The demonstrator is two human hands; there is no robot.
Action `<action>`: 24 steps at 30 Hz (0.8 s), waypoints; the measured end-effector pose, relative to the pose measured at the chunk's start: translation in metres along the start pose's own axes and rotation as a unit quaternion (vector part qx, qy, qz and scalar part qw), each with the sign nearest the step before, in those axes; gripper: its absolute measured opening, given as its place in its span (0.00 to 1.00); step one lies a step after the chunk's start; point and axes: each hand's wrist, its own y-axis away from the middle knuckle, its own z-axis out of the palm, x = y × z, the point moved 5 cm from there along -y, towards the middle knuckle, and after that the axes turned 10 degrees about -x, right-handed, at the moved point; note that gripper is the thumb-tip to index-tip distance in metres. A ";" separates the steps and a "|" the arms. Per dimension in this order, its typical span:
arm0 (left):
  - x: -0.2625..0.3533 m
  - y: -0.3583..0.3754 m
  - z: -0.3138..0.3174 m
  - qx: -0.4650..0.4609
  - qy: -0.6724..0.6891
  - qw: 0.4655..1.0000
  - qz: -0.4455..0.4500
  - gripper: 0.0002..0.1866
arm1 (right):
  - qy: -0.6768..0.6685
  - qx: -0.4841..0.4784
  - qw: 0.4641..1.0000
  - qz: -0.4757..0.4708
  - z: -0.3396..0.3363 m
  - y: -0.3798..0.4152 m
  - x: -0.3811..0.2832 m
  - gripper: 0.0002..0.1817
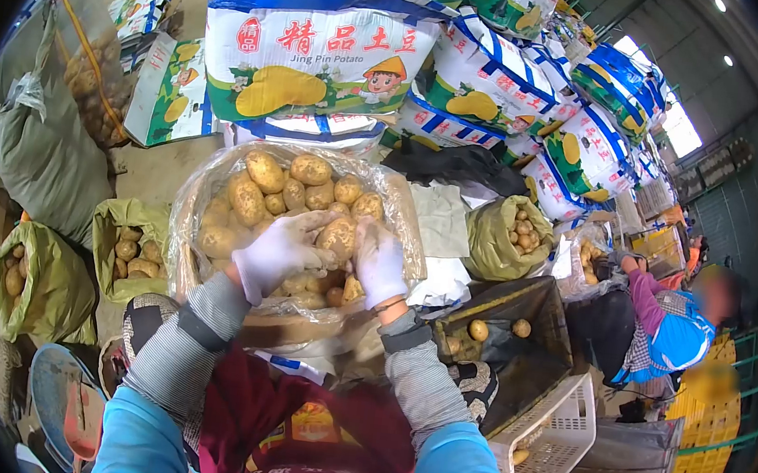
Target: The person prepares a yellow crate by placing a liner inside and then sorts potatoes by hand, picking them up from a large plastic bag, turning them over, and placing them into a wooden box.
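Observation:
A plastic-lined cardboard box (405, 204) in front of me holds many brown potatoes (263, 172). Over the middle of the box, one large potato (338, 238) is held between my hands. My left hand (283, 250), in a white glove, has its fingers closed against the potato's left side. From the right, my right hand (378, 260), gloved too, grips the same potato with curled fingers. Below the right palm, a smaller potato (353, 289) shows at the edge of the pile.
Printed potato cartons (320, 46) are stacked behind the box. Green sacks of potatoes (506, 238) stand on both sides. To the right are a dark bin (516, 343) with a few potatoes and a white crate (552, 435). Another person (665, 331) sits farther right.

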 end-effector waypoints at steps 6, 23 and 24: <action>0.011 0.010 -0.004 -0.025 -0.074 0.995 0.055 0.29 | -0.282 0.008 0.945 -0.163 0.010 -0.018 0.011 0.16; -0.038 -0.002 -0.025 0.145 -0.039 0.989 -0.015 0.26 | 0.068 0.091 0.971 -0.212 0.011 0.018 -0.049 0.15; -0.041 -0.003 -0.027 0.146 -0.031 0.989 -0.008 0.28 | 0.018 0.099 0.979 -0.177 0.011 0.013 -0.041 0.15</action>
